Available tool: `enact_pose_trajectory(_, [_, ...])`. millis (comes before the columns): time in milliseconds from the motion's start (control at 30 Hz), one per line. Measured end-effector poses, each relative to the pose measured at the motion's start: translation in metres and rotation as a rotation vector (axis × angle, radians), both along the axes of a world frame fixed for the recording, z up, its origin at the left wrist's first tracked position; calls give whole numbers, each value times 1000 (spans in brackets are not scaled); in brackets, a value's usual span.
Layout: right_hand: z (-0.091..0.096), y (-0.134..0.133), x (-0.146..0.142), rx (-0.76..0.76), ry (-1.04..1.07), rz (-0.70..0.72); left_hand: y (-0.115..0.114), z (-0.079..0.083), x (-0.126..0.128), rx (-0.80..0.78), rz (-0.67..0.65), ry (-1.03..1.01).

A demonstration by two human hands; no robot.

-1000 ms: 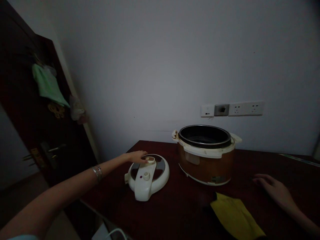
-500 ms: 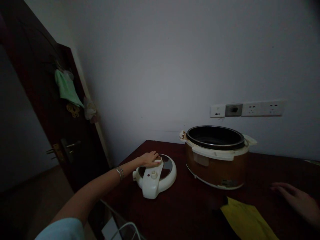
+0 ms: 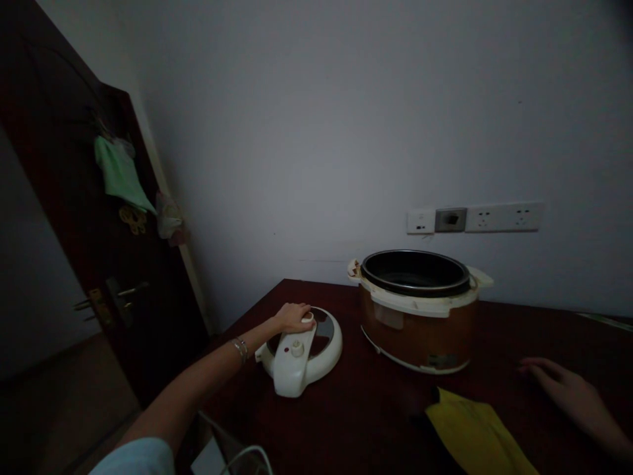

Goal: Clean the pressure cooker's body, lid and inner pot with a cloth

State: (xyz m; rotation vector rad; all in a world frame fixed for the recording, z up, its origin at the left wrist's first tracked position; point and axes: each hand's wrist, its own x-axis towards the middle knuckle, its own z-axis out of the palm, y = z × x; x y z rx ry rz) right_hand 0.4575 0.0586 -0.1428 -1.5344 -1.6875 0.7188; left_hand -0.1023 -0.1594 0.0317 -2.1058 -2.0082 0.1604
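Note:
In the head view, a white pressure cooker lid [image 3: 325, 361] with a dark top panel lies on the dark red table. My left hand [image 3: 293, 318] is closed over the far end of its handle, fingers curled round the grip. To the right stands the brown-and-cream electric pressure cooker [image 3: 415, 336], uncovered, with a black inner pot [image 3: 418, 270] inside. Lower right, my right hand [image 3: 564, 389] rests on the table, fingers loosely stretched and nothing visible in them. Nearest to it is a yellow cloth [image 3: 477, 429] at the front of the table.
Wall sockets [image 3: 502, 218] sit behind the cooker. A dark wooden door [image 3: 64, 165] with a green cloth [image 3: 121, 173] hanging on it is at the left. Below the table's left edge a white cable [image 3: 252, 450] loops up.
The view has shifted slightly, so most things appear a little further left. My left hand stays on the lid's handle, and my right hand stays on the table.

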Motion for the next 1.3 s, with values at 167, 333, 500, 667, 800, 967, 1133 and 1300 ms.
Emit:
enact_pose_trajectory(167, [4,-7,-4,67,-10,19,-6,9,5,49,-2,5])
enact_pose_trajectory(333, [6,-11,-6,93,-13,28,-20,57,2,148,-59,-17])
enact_pose_trajectory(500, [18,-21,-13,131,18,31,-28,142,-2,216,-95,-60])
enact_pose_trajectory(667, [29,-31,-18,145,33,28,-17,223,19,303,-177,-106])
enact_pose_trajectory(800, [31,-32,-19,148,59,32,17,257,58,355,-295,-132])
enact_pose_trajectory(967, [30,-30,-21,150,103,33,84,264,115,361,-463,-142])
enact_pose_trajectory(1133, [29,-26,-24,158,153,22,149,254,160,356,-563,-108])
enact_pose_trajectory(1300, [29,-26,-25,163,152,19,190,242,185,318,-595,-121])
